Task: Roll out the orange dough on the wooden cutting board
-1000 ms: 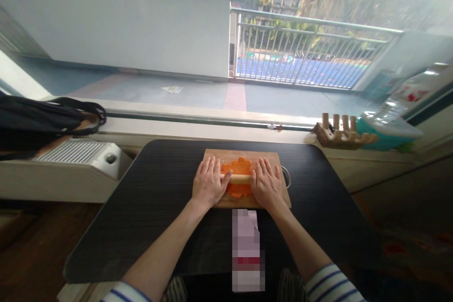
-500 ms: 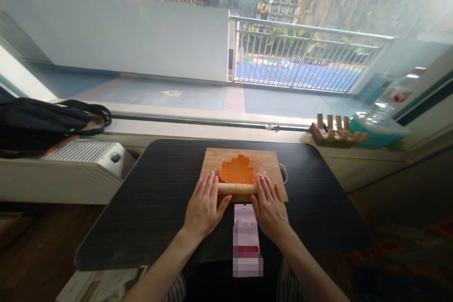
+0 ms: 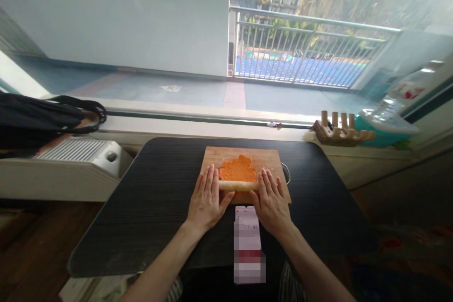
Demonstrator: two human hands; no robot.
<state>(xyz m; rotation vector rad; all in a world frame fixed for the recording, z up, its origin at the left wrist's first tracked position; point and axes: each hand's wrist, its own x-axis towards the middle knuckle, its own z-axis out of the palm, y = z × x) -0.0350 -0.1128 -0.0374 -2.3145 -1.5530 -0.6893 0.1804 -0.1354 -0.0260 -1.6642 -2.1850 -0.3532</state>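
Note:
A flat, jagged-edged sheet of orange dough (image 3: 238, 169) lies on a wooden cutting board (image 3: 271, 160). Across its near part rests a pale wooden rolling pin (image 3: 238, 185). My left hand (image 3: 207, 198) lies flat over the pin's left end, fingers stretched forward and thumb out to the side. Over the right end, my right hand (image 3: 271, 198) presses in the same way, palm down with straight fingers. Both hands cover the pin's ends. A bit of orange shows on the near side of the pin.
A phone (image 3: 247, 240) with a lit screen lies between my forearms on the black table (image 3: 159, 188). The board has a metal handle (image 3: 286, 173) at its right. On the sill stand a holder with wooden pegs (image 3: 339, 132) and a plastic bottle (image 3: 406, 89). A black bag (image 3: 38, 118) lies left.
The rolling pin has moved slightly forward, away from me, over the dough's near edge, with both hands following. The view has shifted a little.

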